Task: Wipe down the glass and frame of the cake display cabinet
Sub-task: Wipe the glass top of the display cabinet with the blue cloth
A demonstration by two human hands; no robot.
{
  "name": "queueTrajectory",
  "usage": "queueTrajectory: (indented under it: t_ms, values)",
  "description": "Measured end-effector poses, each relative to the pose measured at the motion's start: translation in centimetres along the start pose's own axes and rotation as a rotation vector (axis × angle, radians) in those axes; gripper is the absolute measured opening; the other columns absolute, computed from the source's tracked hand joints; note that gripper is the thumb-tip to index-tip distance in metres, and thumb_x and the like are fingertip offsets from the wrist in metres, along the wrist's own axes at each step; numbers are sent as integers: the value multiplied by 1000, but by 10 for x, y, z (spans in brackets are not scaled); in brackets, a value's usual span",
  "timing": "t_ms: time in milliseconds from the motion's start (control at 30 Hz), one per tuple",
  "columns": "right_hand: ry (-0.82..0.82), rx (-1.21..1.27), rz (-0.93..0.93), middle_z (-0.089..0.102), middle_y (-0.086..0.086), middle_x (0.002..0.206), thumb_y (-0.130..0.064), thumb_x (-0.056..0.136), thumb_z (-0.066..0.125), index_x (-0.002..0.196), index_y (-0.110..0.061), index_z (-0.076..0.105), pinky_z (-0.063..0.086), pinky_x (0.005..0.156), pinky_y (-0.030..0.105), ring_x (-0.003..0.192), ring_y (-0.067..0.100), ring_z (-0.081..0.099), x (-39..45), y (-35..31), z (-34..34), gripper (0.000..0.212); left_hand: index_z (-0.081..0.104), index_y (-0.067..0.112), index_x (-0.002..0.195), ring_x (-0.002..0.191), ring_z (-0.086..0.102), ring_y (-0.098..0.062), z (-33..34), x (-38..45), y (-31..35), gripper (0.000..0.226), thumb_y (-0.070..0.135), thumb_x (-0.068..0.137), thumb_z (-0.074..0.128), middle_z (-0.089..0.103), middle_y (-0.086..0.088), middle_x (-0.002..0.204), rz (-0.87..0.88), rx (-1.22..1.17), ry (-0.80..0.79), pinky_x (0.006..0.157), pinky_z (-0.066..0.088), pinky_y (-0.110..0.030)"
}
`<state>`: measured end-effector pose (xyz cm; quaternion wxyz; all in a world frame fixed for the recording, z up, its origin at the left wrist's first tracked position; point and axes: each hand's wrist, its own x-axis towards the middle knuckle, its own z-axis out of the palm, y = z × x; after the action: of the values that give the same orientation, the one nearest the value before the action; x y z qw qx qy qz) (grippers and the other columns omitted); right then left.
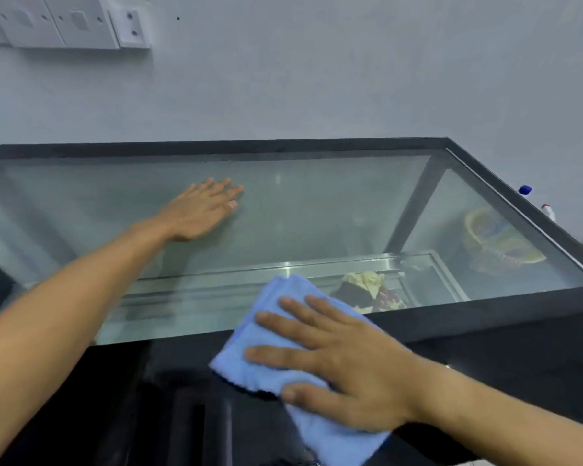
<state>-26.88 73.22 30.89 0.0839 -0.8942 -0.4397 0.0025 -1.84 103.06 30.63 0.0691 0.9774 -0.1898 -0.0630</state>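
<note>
The right hand (pixel 344 361) presses a blue cloth (pixel 273 334) onto the cabinet's black frame (pixel 485 317) with spread, straight fingers, while the left hand (pixel 199 210) rests flat, fingers extended, on the glass top (pixel 317 203).

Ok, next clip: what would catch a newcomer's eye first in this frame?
First, the blue cloth pressed flat under the right hand at the near edge of the cabinet, lying across the black frame. Next, the left hand spread flat on the glass top farther back. Through the glass at lower right, a piece of cake sits on a shelf inside.
</note>
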Motion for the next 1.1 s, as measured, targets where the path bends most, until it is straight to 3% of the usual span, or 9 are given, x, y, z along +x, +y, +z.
queueTrajectory:
  t_ms: [133,267,433,533,633,733,867,1000,1100]
  values:
    - [-25,44,538,4,-19,173,-78,96,19,153,-67,12,-3,128,27,160,6,-2,-43,106,-31,58,8,40,164,161,-1,-21,2,-23,-14,60,58,107,17,0,6,174,-26,15,15,128,-2,-44]
    - [41,-19,953,10,1,175,-81,80,5,164,-42,16,6,128,46,160,29,8,15,137,-24,93,9,39,164,161,-1,-23,3,-37,-10,60,57,108,19,1,6,174,-50,4,29,128,-1,-46]
    - [-18,9,622,1,4,175,-78,87,5,165,-42,9,-2,128,54,160,37,-1,110,-11,17,86,11,36,165,161,1,-26,1,-41,-5,60,56,109,20,3,3,174,-57,-6,32,128,2,-49]
    - [-53,36,276,3,3,175,-71,94,12,164,-43,14,-8,128,52,161,34,-4,99,-96,28,75,11,35,165,161,3,-27,1,-46,-3,61,56,109,21,4,2,174,-75,-9,41,128,2,-49]
    - [-38,48,136,6,-4,175,-62,105,31,163,-46,20,-10,128,46,162,26,-5,46,-102,25,60,12,35,165,161,3,-26,3,-55,1,61,56,108,22,4,2,174,-102,-20,47,128,2,-49]
    - [-1,52,209,6,-13,174,-65,105,28,160,-53,21,-6,130,38,161,13,-5,-19,-60,14,56,11,36,165,161,1,-24,6,-66,4,63,59,108,21,2,4,174,-129,-29,48,129,1,-49]
    - [-18,62,580,0,-22,172,-75,100,16,150,-68,16,-3,129,31,158,2,-8,-89,21,-12,51,9,36,165,161,-1,-24,14,-84,14,67,65,105,20,0,4,174,-197,-29,47,128,0,-48]
    - [91,-10,980,12,-4,174,-66,102,18,161,-48,20,8,128,48,160,24,7,-78,64,-13,61,9,34,166,161,-2,-26,24,-106,44,70,66,105,22,-2,4,174,-245,-21,59,128,-1,-47]
    - [90,8,1015,6,7,175,-66,102,20,165,-40,13,3,127,56,159,38,4,-19,30,0,69,10,34,166,161,-2,-27,31,-122,67,70,65,105,23,-1,3,174,-240,-21,74,129,-2,-46]
